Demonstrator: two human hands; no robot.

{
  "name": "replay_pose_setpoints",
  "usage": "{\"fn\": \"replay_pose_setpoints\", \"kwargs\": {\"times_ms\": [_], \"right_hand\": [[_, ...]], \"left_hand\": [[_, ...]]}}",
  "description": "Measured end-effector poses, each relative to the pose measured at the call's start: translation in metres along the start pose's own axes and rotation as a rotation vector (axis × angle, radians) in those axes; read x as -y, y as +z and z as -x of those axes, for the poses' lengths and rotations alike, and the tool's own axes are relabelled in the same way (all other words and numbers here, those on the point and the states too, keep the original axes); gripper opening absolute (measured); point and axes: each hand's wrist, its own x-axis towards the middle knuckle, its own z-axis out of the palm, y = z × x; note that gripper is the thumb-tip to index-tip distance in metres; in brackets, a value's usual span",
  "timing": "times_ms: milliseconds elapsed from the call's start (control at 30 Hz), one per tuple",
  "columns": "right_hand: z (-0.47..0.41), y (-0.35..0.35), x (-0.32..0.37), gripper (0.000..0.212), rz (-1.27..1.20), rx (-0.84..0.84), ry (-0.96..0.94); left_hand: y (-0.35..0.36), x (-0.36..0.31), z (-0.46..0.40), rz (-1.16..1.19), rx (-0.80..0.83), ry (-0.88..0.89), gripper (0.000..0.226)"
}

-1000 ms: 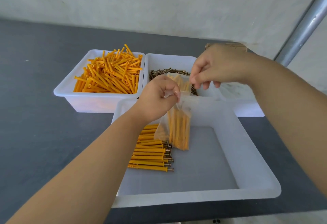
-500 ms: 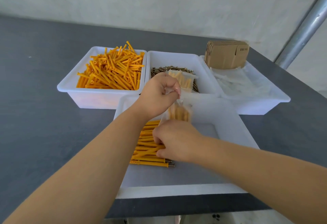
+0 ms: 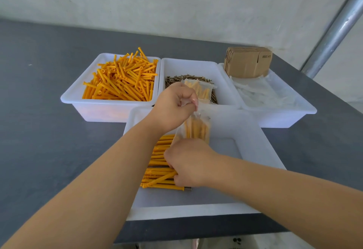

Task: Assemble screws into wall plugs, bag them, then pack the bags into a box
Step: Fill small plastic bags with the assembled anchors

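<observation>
Fingers of the right hand [image 3: 188, 163], up by the bag's mouth a second earlier, now pinched an assembled plug [image 3: 161, 178] in the near tray [image 3: 253, 142]; the left hand [image 3: 173, 106] gripped the half-filled bag [image 3: 197, 128] above it on the grey counter [image 3: 39, 111].

clear bag [image 3: 197, 128] upright, part-filled | orange plugs [image 3: 160, 162] rowed, seemingly screwed

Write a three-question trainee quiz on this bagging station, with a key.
1. True or false: the left hand holds the clear bag up by its top.
2. What is the right hand picking from: A) back-left tub, B) front tray, C) cardboard stack?
3. What fills the middle tub?

Key: 1 true. 2 B, the assembled plugs. 3 loose screws, with a filled bag on top.
</observation>
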Motion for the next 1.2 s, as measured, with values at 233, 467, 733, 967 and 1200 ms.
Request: {"fn": "replay_pose_setpoints", "kwargs": {"times_ms": [233,467,733,967,1200], "right_hand": [[0.004,-0.003,-0.011,0.020,-0.099,0.035,-0.001],[0.004,-0.006,-0.026,0.013,-0.274,0.006,0.000],[0.026,-0.027,-0.061,0.020,-0.851,-0.014,0.096],[0.082,-0.095,-0.142,0.012,-0.861,-0.389,0.342],[0.041,-0.105,-0.168,0.007,-0.974,-0.507,0.399]], "left_hand": [[-0.001,-0.001,0.000,0.001,0.003,-0.009,0.033],[-0.001,-0.002,-0.001,-0.011,0.019,-0.007,0.035],[-0.001,-0.006,0.000,0.003,0.019,-0.009,0.020],[-0.003,-0.002,-0.002,0.022,0.023,-0.018,0.040],[-0.002,-0.001,-0.001,0.032,0.034,0.003,0.035]]}}
